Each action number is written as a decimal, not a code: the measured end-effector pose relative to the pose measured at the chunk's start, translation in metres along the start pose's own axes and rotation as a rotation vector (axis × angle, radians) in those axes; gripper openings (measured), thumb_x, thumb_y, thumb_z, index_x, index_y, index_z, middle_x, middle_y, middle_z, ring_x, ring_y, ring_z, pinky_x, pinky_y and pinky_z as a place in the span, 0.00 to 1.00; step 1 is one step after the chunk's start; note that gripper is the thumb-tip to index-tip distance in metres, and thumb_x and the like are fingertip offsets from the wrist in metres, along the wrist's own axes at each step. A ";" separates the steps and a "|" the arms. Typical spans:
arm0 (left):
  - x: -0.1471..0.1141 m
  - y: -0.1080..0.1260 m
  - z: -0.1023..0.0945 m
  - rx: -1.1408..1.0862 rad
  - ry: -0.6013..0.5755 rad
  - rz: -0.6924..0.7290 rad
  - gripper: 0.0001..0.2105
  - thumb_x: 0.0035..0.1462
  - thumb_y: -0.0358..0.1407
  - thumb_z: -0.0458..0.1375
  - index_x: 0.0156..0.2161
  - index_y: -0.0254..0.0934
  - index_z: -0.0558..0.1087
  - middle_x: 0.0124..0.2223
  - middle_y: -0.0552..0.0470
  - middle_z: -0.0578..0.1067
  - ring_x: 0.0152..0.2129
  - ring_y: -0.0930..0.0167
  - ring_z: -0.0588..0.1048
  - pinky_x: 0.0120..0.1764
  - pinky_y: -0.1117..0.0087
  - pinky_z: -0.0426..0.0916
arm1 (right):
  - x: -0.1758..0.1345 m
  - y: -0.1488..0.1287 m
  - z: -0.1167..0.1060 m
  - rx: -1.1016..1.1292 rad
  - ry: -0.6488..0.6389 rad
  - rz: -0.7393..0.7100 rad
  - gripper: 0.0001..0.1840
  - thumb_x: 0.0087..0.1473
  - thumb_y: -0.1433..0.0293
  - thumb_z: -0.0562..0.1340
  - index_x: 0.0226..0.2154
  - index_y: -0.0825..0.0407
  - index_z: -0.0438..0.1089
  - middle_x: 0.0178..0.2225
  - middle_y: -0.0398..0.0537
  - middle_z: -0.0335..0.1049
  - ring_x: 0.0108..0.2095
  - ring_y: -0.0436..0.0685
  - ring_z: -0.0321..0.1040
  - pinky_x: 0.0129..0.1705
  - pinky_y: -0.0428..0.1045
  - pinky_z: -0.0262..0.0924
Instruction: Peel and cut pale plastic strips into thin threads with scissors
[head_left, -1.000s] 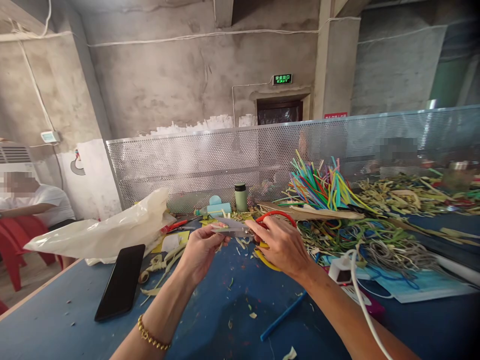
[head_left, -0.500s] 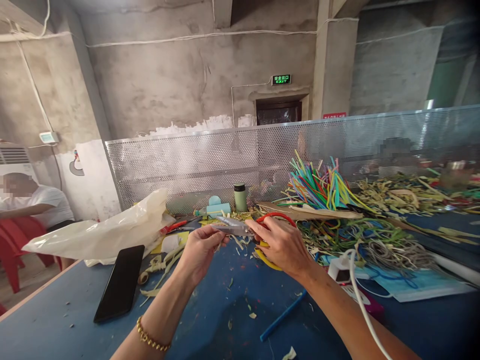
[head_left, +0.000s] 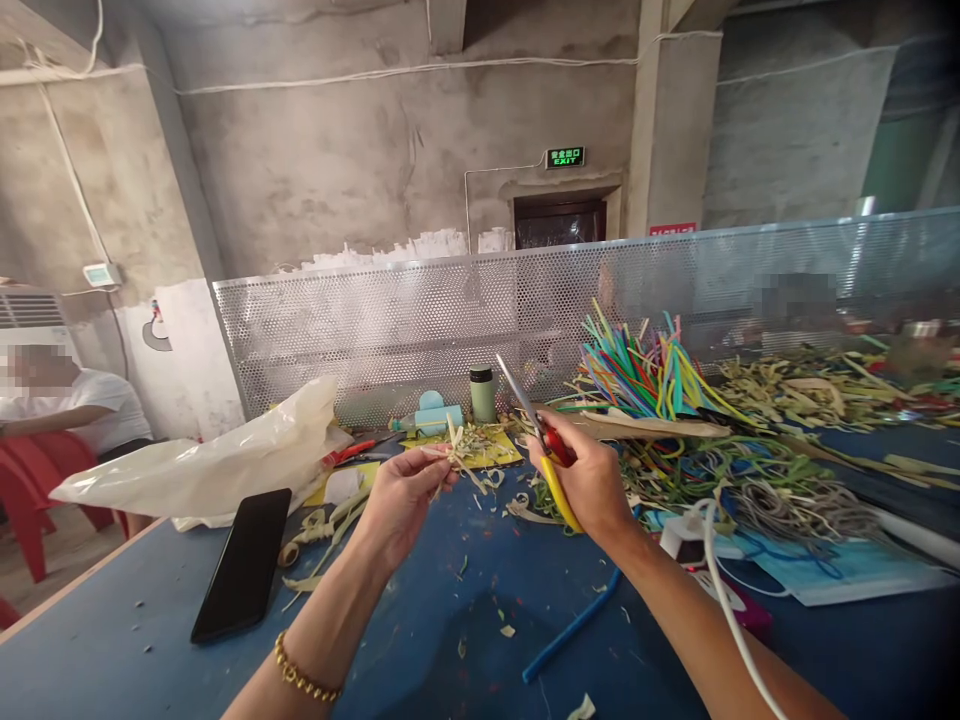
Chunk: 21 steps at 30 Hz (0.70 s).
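Note:
My left hand point(head_left: 401, 505) is pinched around a small pale piece of plant strip point(head_left: 435, 455), held over the blue table point(head_left: 420, 630). In my right hand point(head_left: 592, 480) is a pair of scissors point(head_left: 551, 455) with red and yellow handles. The blades are together and point up and away, apart from the left hand. Behind the left fingers, a heap of pale clippings point(head_left: 480, 440) lies on a yellow sheet point(head_left: 502, 456). My fingers partly hide the strip's near end.
A black phone point(head_left: 244, 560) and a plastic bag point(head_left: 217, 455) lie left. Pliers point(head_left: 352, 452), a blue bottle point(head_left: 439, 420) and a green flask point(head_left: 482, 395) are behind. Coloured tubes point(head_left: 652, 365), cords point(head_left: 795, 510) and a face mask point(head_left: 855, 572) lie right. A person point(head_left: 97, 400) sits far left.
My right hand has drawn the scissors right, away from the left hand, and turned the blades upward. The left hand stays nearly in place with its strip.

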<state>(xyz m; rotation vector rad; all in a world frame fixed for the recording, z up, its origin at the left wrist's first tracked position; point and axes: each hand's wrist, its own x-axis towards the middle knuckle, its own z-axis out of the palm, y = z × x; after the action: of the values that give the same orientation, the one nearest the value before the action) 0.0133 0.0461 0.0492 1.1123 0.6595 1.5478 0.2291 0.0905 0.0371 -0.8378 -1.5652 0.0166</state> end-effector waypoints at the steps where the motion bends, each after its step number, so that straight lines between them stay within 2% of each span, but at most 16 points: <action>1: 0.000 0.000 0.000 0.003 0.001 -0.001 0.11 0.37 0.32 0.72 0.29 0.31 0.79 0.29 0.51 0.76 0.24 0.76 0.72 0.30 0.75 0.65 | 0.001 0.001 0.000 0.050 -0.017 0.070 0.19 0.53 0.63 0.64 0.46 0.55 0.74 0.30 0.48 0.74 0.28 0.54 0.69 0.32 0.48 0.65; 6: 0.001 -0.002 0.000 0.009 0.011 -0.003 0.13 0.38 0.32 0.72 0.31 0.31 0.79 0.30 0.51 0.76 0.24 0.77 0.71 0.30 0.76 0.65 | 0.003 -0.007 -0.001 0.325 -0.195 0.293 0.24 0.48 0.59 0.67 0.47 0.53 0.72 0.30 0.45 0.72 0.28 0.52 0.68 0.29 0.46 0.63; 10: 0.002 -0.005 0.001 0.020 0.028 0.014 0.12 0.38 0.35 0.72 0.29 0.31 0.78 0.28 0.51 0.75 0.23 0.77 0.70 0.29 0.75 0.64 | 0.000 -0.025 -0.002 0.452 -0.362 0.417 0.24 0.48 0.57 0.67 0.45 0.52 0.69 0.24 0.39 0.65 0.21 0.47 0.58 0.22 0.43 0.54; 13: 0.002 -0.006 0.000 0.041 0.047 0.037 0.13 0.40 0.37 0.72 0.29 0.31 0.78 0.28 0.51 0.75 0.23 0.77 0.69 0.29 0.75 0.63 | -0.002 -0.034 -0.004 0.467 -0.530 0.501 0.24 0.49 0.56 0.67 0.44 0.52 0.68 0.23 0.37 0.62 0.19 0.45 0.53 0.21 0.43 0.50; 18: 0.002 -0.006 -0.001 0.106 0.074 0.119 0.12 0.41 0.37 0.71 0.30 0.32 0.78 0.30 0.52 0.75 0.23 0.77 0.68 0.28 0.74 0.60 | -0.006 -0.034 -0.006 0.446 -0.733 0.448 0.22 0.47 0.58 0.69 0.41 0.53 0.69 0.27 0.41 0.64 0.27 0.48 0.60 0.29 0.44 0.56; 21: 0.002 -0.007 -0.001 0.152 0.063 0.130 0.11 0.44 0.39 0.69 0.29 0.32 0.77 0.30 0.52 0.75 0.23 0.77 0.67 0.28 0.74 0.60 | -0.008 -0.032 -0.005 0.448 -0.799 0.424 0.21 0.47 0.59 0.70 0.41 0.53 0.70 0.31 0.43 0.67 0.30 0.51 0.63 0.31 0.45 0.58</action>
<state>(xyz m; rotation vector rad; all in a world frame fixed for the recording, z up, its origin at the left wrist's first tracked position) 0.0155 0.0496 0.0438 1.2446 0.7704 1.6710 0.2175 0.0605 0.0462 -0.8247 -1.9628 1.0819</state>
